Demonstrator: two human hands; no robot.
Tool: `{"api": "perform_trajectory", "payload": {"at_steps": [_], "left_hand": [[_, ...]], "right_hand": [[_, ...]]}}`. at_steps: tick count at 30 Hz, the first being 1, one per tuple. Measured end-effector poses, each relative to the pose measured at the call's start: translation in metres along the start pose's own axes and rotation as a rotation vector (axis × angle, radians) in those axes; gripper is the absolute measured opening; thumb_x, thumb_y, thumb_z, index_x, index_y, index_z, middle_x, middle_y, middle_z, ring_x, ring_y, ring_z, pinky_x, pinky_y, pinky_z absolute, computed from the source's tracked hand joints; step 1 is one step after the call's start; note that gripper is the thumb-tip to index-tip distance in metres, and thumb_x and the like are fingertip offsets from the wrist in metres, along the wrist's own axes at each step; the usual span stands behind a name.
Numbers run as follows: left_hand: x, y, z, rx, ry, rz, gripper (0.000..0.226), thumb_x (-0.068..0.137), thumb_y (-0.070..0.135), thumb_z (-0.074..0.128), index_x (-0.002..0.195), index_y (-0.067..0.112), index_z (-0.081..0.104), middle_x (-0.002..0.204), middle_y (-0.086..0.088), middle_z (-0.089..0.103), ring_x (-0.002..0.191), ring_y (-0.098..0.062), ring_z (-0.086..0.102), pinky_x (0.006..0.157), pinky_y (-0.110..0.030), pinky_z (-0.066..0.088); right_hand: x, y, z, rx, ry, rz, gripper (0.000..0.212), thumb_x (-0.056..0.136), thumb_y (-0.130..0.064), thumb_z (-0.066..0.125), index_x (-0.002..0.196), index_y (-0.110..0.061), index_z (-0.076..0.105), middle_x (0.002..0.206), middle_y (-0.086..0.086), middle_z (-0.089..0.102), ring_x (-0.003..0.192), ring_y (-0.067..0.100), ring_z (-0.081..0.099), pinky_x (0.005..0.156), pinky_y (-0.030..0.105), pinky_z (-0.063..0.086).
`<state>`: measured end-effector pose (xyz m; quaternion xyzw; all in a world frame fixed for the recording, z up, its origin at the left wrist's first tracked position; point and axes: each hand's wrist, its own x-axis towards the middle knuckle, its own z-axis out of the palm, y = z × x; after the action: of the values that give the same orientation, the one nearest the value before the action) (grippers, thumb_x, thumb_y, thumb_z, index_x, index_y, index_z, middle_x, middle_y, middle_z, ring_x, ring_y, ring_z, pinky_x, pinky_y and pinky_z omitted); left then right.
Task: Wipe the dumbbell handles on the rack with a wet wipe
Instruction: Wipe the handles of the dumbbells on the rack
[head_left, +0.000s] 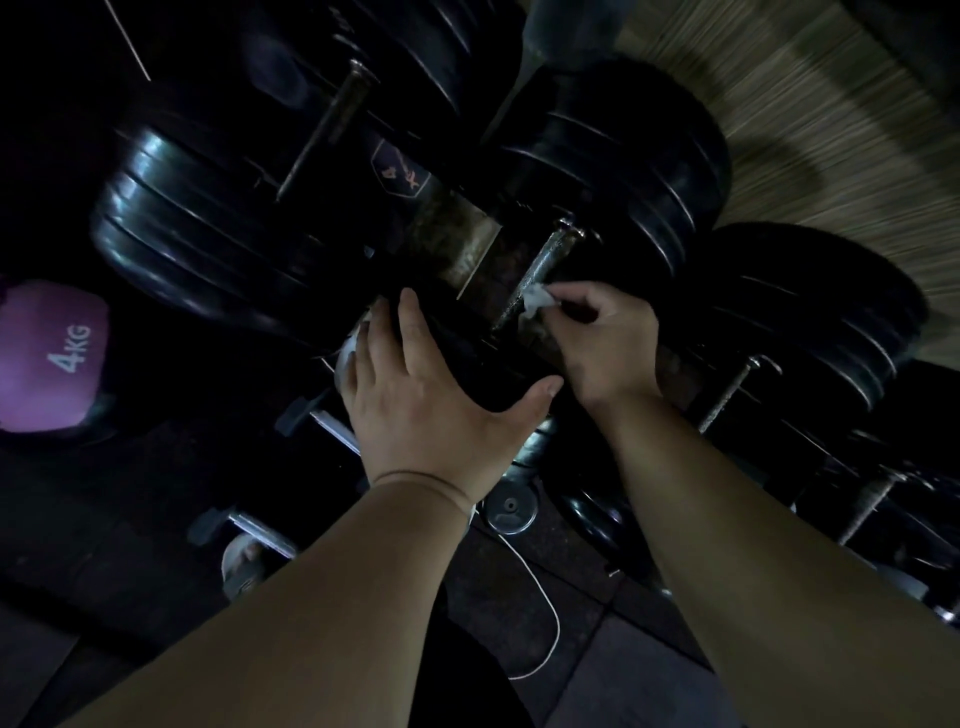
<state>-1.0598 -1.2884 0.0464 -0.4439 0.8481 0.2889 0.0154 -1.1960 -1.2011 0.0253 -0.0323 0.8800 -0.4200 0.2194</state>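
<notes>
The fingers of the right hand are curled and pinch a small, crumpled white wet wipe, pressing it against the lower part of a knurled dumbbell handle. That handle is a thin grey steel bar running diagonally between stacks of black rubber plates, with a collar at its upper end. The left hand lies flat, its fingers straight and spread, on the black dumbbell head just left of the handle. Something white peeks out from under its outer edge; what it is cannot be told.

The handle sits over a rusty brown rack rail. Two more handles show, one up left and one down right, both darker. A purple kettlebell marked 4KG stands well to the left, cut off by the frame edge. A thin white cord loops between the forearms. The lower shelves are too dark and blurred to read.
</notes>
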Motion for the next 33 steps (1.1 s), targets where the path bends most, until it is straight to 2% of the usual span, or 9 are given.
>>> {"api": "perform_trajectory", "payload": {"at_steps": [3, 6, 10, 15, 19, 21, 24, 29, 33], "left_hand": [[0.000, 0.000, 0.001, 0.005, -0.006, -0.003, 0.134, 0.063, 0.099, 0.044, 0.162, 0.013, 0.018, 0.167, -0.013, 0.027, 0.156, -0.028, 0.024, 0.127, -0.052, 0.021], [0.000, 0.001, 0.001, 0.006, -0.008, -0.007, 0.134, 0.062, 0.099, 0.042, 0.163, 0.014, 0.017, 0.168, -0.012, 0.026, 0.156, -0.027, 0.022, 0.128, -0.048, 0.017], [0.000, 0.000, 0.000, 0.007, -0.002, -0.002, 0.133, 0.063, 0.098, 0.043, 0.162, 0.013, 0.020, 0.167, -0.012, 0.027, 0.155, -0.027, 0.024, 0.128, -0.047, 0.019], [0.001, 0.000, 0.001, 0.014, -0.014, -0.009, 0.131, 0.064, 0.098, 0.043, 0.162, 0.013, 0.020, 0.167, -0.011, 0.026, 0.156, -0.028, 0.023, 0.127, -0.049, 0.021], [0.000, -0.001, 0.001, 0.003, -0.008, -0.010, 0.130, 0.065, 0.097, 0.044, 0.161, 0.012, 0.022, 0.166, -0.013, 0.028, 0.155, -0.030, 0.026, 0.125, -0.053, 0.024], [0.000, -0.001, 0.000, 0.012, -0.010, -0.005, 0.130, 0.065, 0.097, 0.044, 0.161, 0.012, 0.022, 0.166, -0.014, 0.029, 0.154, -0.030, 0.026, 0.125, -0.053, 0.024], [0.001, -0.001, 0.000, 0.030, -0.023, -0.002, 0.130, 0.066, 0.097, 0.044, 0.161, 0.012, 0.021, 0.166, -0.014, 0.028, 0.154, -0.030, 0.026, 0.125, -0.053, 0.024], [0.002, -0.002, 0.000, 0.027, -0.033, -0.001, 0.132, 0.066, 0.101, 0.038, 0.161, 0.011, 0.020, 0.166, -0.015, 0.029, 0.155, -0.030, 0.026, 0.125, -0.052, 0.025], [0.002, -0.002, 0.000, 0.015, -0.047, -0.004, 0.133, 0.065, 0.101, 0.037, 0.162, 0.012, 0.018, 0.167, -0.014, 0.026, 0.156, -0.030, 0.023, 0.126, -0.051, 0.023]], "right_hand": [[0.012, -0.009, -0.001, -0.103, 0.062, -0.076, 0.011, 0.092, -0.028, 0.071, 0.101, -0.027, 0.077, 0.095, -0.013, 0.074, 0.089, -0.004, 0.068, 0.075, 0.009, 0.051], [0.018, -0.012, 0.001, -0.149, 0.159, -0.182, 0.013, 0.092, -0.025, 0.071, 0.104, -0.020, 0.074, 0.096, -0.011, 0.071, 0.088, -0.002, 0.065, 0.071, 0.003, 0.045], [0.010, 0.005, 0.007, -0.287, 0.033, -0.345, 0.014, 0.093, -0.025, 0.071, 0.106, -0.020, 0.077, 0.107, 0.001, 0.061, 0.086, 0.005, 0.061, 0.073, 0.007, 0.047], [0.021, -0.007, 0.004, -0.274, 0.058, -0.416, 0.019, 0.096, -0.020, 0.068, 0.112, -0.013, 0.077, 0.110, -0.007, 0.057, 0.089, -0.019, 0.054, 0.077, -0.001, 0.041], [0.013, -0.004, 0.013, -0.273, -0.114, -0.447, 0.023, 0.099, -0.029, 0.062, 0.111, -0.013, 0.073, 0.125, -0.001, 0.049, 0.110, 0.002, 0.059, 0.094, 0.021, 0.054], [0.011, -0.003, 0.009, -0.359, -0.173, -0.474, 0.019, 0.100, -0.025, 0.063, 0.113, -0.013, 0.071, 0.129, -0.002, 0.045, 0.116, 0.005, 0.055, 0.098, 0.023, 0.052], [0.020, -0.012, 0.000, -0.458, -0.180, -0.483, 0.015, 0.099, -0.019, 0.064, 0.111, -0.017, 0.073, 0.132, -0.007, 0.045, 0.113, 0.001, 0.052, 0.092, 0.017, 0.051], [0.023, -0.014, 0.001, -0.576, -0.331, -0.640, 0.015, 0.097, -0.018, 0.064, 0.107, -0.014, 0.075, 0.112, -0.004, 0.058, 0.097, 0.014, 0.064, 0.083, 0.038, 0.058], [0.030, -0.016, -0.008, -0.618, -0.450, -0.739, 0.017, 0.097, -0.016, 0.064, 0.109, -0.009, 0.075, 0.105, 0.001, 0.058, 0.090, 0.015, 0.064, 0.077, 0.039, 0.058]]}}
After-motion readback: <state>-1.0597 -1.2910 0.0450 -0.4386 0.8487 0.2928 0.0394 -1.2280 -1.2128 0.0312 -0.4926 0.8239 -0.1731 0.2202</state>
